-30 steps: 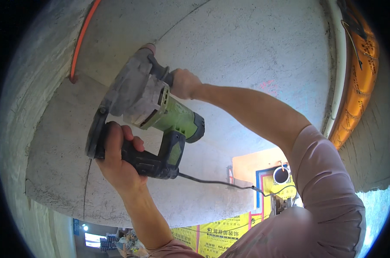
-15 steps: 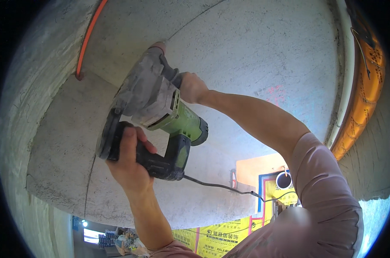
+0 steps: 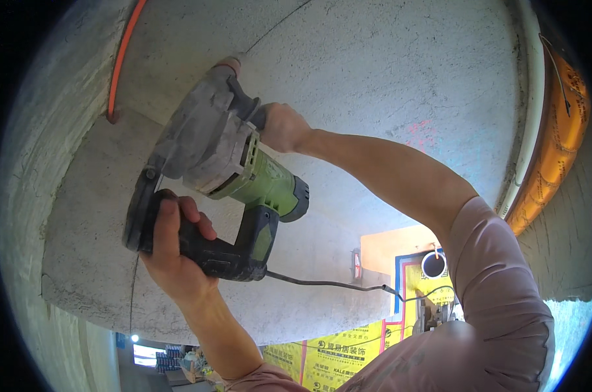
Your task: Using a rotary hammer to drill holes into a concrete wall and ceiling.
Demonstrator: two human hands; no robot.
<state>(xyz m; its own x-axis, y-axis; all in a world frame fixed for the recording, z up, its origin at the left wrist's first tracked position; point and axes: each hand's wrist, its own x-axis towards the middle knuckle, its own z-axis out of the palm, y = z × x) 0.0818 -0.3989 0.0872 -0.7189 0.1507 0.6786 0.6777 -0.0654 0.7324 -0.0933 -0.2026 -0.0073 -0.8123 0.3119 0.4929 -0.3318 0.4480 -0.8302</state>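
A green and grey rotary hammer drill [image 3: 211,140] is held up in front of a grey concrete surface [image 3: 374,85]. Its nose points toward the upper left, and the bit's tip is hidden from view. Around the black rear handle my left hand [image 3: 181,251] is wrapped, with the fingertips showing on its inner side. My right hand [image 3: 285,128] is closed on the side handle near the drill's front. A black power cord [image 3: 328,283] leaves the rear handle and runs to the right.
An orange conduit [image 3: 119,65] emerges at the upper left. Along the right run a white pipe [image 3: 537,85] and an orange-wrapped duct [image 3: 560,144]. Yellow printed sheeting [image 3: 341,349] and a round pipe opening [image 3: 433,264] show at the lower right, assorted items [image 3: 194,366] at the lower left.
The drill and both hands have shifted slightly left in the picture, the rear handle also a little lower. The background has shifted slightly too. Both grips stay the same.
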